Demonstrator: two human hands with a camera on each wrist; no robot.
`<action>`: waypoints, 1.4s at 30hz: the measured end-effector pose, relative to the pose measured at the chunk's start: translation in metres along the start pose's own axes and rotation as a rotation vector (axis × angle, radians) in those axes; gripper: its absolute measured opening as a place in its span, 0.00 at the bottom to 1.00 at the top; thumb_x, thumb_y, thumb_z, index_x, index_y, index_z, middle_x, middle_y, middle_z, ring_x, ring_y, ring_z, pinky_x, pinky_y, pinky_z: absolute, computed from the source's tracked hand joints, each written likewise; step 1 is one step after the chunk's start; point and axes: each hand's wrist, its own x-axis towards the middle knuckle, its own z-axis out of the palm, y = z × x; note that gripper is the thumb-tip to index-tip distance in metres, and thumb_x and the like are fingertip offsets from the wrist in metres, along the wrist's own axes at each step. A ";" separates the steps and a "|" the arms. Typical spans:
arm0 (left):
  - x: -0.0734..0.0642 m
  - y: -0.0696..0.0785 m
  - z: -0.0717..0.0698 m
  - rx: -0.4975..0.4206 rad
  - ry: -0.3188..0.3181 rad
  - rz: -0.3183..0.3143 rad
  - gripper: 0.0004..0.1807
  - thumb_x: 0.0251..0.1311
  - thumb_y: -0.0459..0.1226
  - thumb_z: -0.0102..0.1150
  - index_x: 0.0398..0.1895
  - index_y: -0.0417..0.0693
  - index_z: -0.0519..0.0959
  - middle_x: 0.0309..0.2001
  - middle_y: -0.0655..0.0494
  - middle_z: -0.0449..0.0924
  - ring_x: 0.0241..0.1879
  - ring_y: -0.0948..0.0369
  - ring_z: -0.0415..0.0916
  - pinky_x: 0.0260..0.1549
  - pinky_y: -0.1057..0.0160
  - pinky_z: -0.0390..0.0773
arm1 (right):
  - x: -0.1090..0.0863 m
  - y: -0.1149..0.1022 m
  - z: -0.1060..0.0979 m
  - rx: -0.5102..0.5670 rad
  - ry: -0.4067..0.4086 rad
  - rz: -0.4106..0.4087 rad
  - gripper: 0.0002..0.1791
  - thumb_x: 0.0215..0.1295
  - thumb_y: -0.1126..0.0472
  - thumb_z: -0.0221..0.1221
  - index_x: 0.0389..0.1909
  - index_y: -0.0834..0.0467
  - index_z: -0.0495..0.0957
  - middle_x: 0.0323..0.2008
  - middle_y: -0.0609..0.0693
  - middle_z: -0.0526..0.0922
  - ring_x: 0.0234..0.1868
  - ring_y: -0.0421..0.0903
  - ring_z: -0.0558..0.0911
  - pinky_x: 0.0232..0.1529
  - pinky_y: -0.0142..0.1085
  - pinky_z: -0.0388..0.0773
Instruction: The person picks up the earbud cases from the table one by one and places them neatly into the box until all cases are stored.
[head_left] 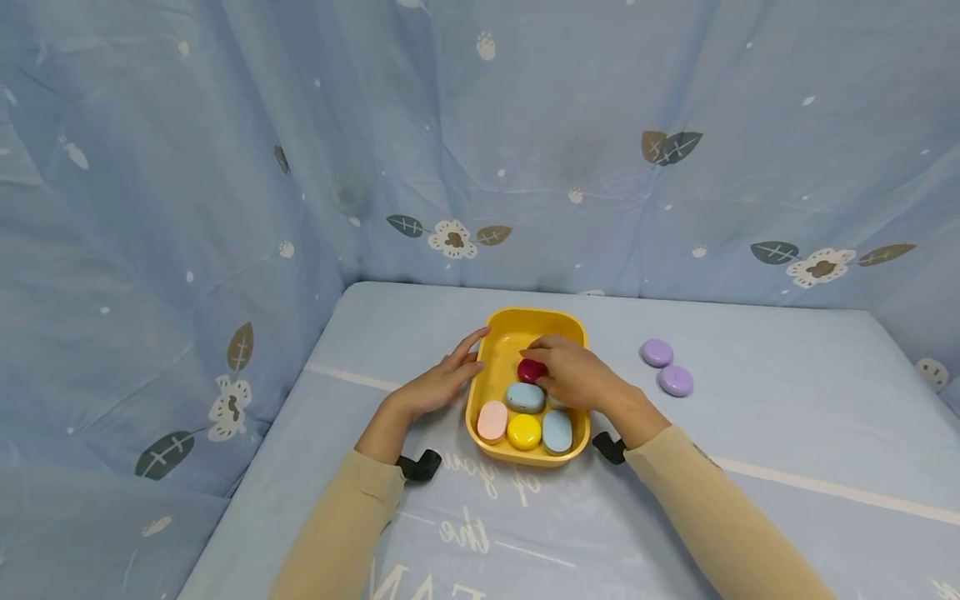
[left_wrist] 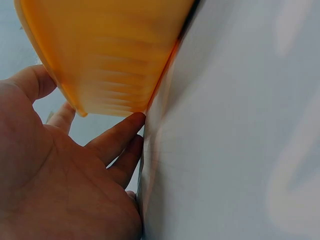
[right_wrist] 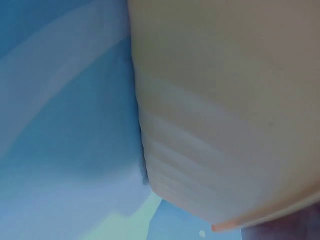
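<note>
A yellow rectangular tub (head_left: 474, 408) holds several small smooth rounded pieces, perhaps little cases. My left hand (head_left: 438, 385) touches its left rim with fingers extended; in the left wrist view the thumb (left_wrist: 44, 82) is against the rim. Inside the tub, my right hand (head_left: 573, 371) pinches a dark red round piece (head_left: 531, 371). Nearer the front lie a blue oval piece (head_left: 525, 398), a pink oval one (head_left: 492, 422), a yellow round one (head_left: 523, 432) and a second blue oval one (head_left: 557, 432). A pale piece (head_left: 555, 402) is mostly hidden under the right hand.
Two lilac round pieces, one farther back (head_left: 657, 352) and one nearer (head_left: 676, 381), lie on the cloth right of the tub. Light blue printed cloth (head_left: 787, 392) covers the table, and patterned curtains (head_left: 570, 150) hang behind and at the left.
</note>
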 end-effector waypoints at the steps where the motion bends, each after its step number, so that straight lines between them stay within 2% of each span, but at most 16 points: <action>1: 0.000 0.000 0.001 -0.002 -0.001 0.003 0.30 0.77 0.59 0.45 0.73 1.02 0.47 0.83 0.52 0.52 0.83 0.50 0.48 0.79 0.33 0.43 | -0.001 0.001 0.000 -0.002 0.004 -0.003 0.25 0.71 0.64 0.64 0.68 0.62 0.77 0.65 0.59 0.78 0.65 0.57 0.77 0.68 0.51 0.76; 8: -0.001 0.003 0.002 -0.004 0.010 -0.003 0.30 0.78 0.58 0.45 0.74 1.00 0.48 0.83 0.53 0.51 0.83 0.49 0.48 0.78 0.31 0.43 | -0.013 0.004 -0.009 0.010 0.054 -0.025 0.26 0.70 0.67 0.62 0.68 0.63 0.76 0.65 0.61 0.78 0.65 0.58 0.78 0.68 0.52 0.76; 15: 0.000 0.001 0.002 -0.007 0.011 0.004 0.30 0.78 0.58 0.45 0.75 0.99 0.48 0.84 0.54 0.50 0.83 0.49 0.48 0.78 0.31 0.42 | -0.025 0.005 -0.019 0.049 0.068 0.023 0.27 0.70 0.65 0.64 0.70 0.62 0.75 0.67 0.61 0.76 0.67 0.59 0.76 0.69 0.55 0.74; 24: 0.000 0.000 0.003 -0.004 0.014 0.005 0.30 0.77 0.59 0.45 0.75 0.98 0.48 0.84 0.53 0.50 0.83 0.49 0.48 0.78 0.30 0.42 | -0.039 0.010 -0.026 0.040 0.091 0.074 0.30 0.70 0.63 0.64 0.72 0.59 0.73 0.69 0.60 0.74 0.70 0.60 0.74 0.71 0.56 0.72; 33: -0.002 0.002 0.003 0.002 0.018 0.004 0.30 0.77 0.59 0.45 0.75 0.99 0.47 0.84 0.52 0.49 0.83 0.50 0.47 0.78 0.31 0.41 | -0.055 0.021 -0.033 0.040 0.139 0.091 0.32 0.71 0.60 0.64 0.74 0.59 0.70 0.70 0.60 0.74 0.70 0.60 0.74 0.70 0.58 0.73; 42: -0.002 0.002 0.003 0.004 0.017 0.004 0.30 0.76 0.60 0.44 0.74 1.00 0.47 0.84 0.54 0.48 0.83 0.51 0.47 0.78 0.32 0.41 | -0.068 0.038 -0.034 0.015 0.148 0.120 0.33 0.73 0.58 0.62 0.76 0.58 0.67 0.70 0.60 0.73 0.69 0.61 0.75 0.67 0.58 0.75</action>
